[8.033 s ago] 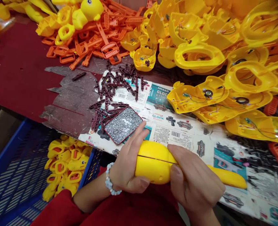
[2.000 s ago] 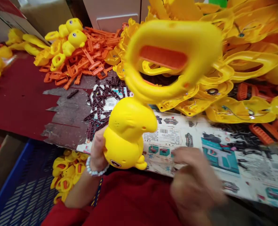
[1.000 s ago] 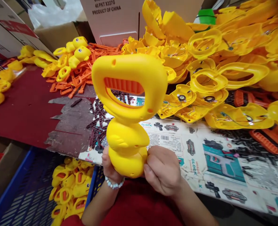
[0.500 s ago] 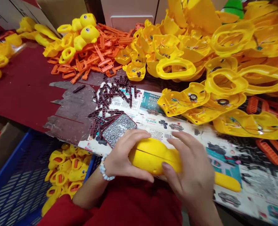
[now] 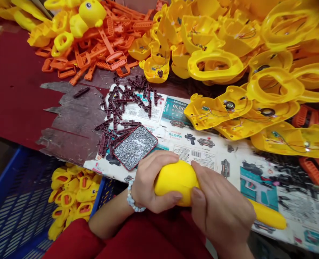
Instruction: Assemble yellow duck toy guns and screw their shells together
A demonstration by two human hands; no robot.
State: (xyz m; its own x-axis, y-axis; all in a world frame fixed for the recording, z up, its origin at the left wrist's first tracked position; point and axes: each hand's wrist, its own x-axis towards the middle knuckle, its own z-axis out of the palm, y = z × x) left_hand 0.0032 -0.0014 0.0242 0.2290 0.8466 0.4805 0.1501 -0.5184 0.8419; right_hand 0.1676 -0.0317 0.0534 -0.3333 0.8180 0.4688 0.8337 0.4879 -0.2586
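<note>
A yellow plastic toy body is between my two hands, low in the middle of the head view, its rounded end facing up. My left hand wraps round its left side, with a beaded bracelet at the wrist. On the other side, my right hand grips it, thumb and fingers pressed to the shell. A long yellow part sticks out to the right from behind my right hand. Just beyond my left hand lies a red-rimmed tray of small screws.
Dark brown plastic strips lie behind the tray. Orange handles are heaped at the back left, open yellow shells with wires at the right. A blue crate holds yellow toys at the lower left.
The yellow toy has turned so that its rounded end shows more, and the seam shows less. My right hand has closed in on it. The whole view has shifted a little.
</note>
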